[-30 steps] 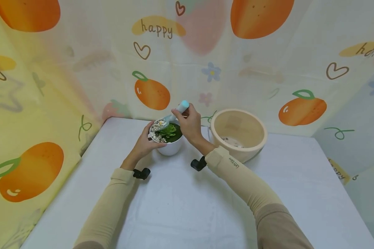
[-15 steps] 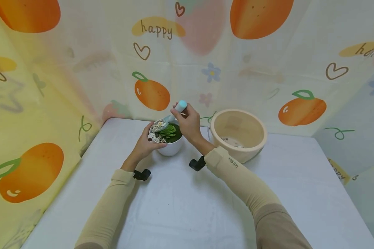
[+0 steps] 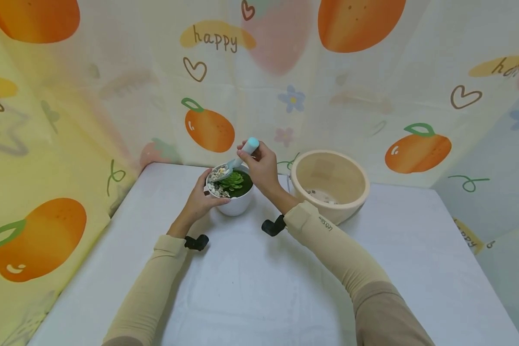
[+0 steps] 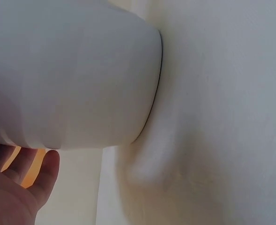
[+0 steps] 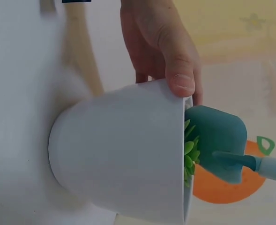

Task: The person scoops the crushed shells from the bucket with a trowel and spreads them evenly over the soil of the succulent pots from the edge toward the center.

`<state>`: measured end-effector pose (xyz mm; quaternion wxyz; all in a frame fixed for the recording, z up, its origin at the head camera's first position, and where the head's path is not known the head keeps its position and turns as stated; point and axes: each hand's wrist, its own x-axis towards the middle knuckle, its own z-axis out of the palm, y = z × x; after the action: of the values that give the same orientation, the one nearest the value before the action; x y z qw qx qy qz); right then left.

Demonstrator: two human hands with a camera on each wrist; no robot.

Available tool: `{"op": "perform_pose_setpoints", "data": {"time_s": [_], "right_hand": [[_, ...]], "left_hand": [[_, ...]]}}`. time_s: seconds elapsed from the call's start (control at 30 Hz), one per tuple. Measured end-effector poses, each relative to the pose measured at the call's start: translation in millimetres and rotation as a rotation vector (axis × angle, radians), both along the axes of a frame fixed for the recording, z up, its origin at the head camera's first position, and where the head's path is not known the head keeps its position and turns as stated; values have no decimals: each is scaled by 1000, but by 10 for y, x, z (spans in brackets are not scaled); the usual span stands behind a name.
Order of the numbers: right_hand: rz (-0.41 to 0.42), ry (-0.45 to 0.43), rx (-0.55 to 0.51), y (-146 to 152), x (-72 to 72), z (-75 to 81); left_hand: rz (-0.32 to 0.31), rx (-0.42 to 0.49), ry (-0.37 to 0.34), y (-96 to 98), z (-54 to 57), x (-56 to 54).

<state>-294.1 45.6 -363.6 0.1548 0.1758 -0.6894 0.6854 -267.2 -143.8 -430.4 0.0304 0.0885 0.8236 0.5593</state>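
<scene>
A white flowerpot [image 3: 234, 207] stands upright on the table and holds a green succulent [image 3: 232, 181], pale pebbles [image 3: 216, 188] on its left and dark green filling on its right. My left hand [image 3: 200, 201] grips the pot from the left; the right wrist view shows its thumb over the rim. With my right hand [image 3: 263, 168] I hold a small trowel by its light blue handle [image 3: 247, 148]. The teal trowel blade [image 5: 217, 140] points down at the pot's mouth, beside the succulent. Whether pebbles lie on the blade is hard to tell. The left wrist view shows only the pot's side [image 4: 81, 75] and some fingers [image 4: 46, 176].
A large cream pot [image 3: 332, 211] stands to the right of the flowerpot, with a few small stones [image 3: 322, 197] at its bottom. White cloth covers the table [image 3: 242, 288]. Behind it hangs a printed curtain [image 3: 350, 110] with oranges, close to both pots.
The trowel handle has tipped slightly to the left, with my right hand moving a little along with it. My left hand keeps its grip, and the flowerpot stays in place.
</scene>
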Motion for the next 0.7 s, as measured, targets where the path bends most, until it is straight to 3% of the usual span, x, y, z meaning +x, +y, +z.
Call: {"op": "perform_pose_setpoints", "data": {"time_s": [0.23,0.3,0.5,0.7], "right_hand": [[-16,37,45,-10,27,8],[-26,36,56,-7,30,16],[-3,25,62,2,24,19],[17,14,74,4,31,-2]], "left_hand": [[55,19,22,-26,-306,-169],[70,21,39,-23,-344,-175],[71,23,65,-41,-379,-178],[8,-11,56,-113,-354,-216]]}}
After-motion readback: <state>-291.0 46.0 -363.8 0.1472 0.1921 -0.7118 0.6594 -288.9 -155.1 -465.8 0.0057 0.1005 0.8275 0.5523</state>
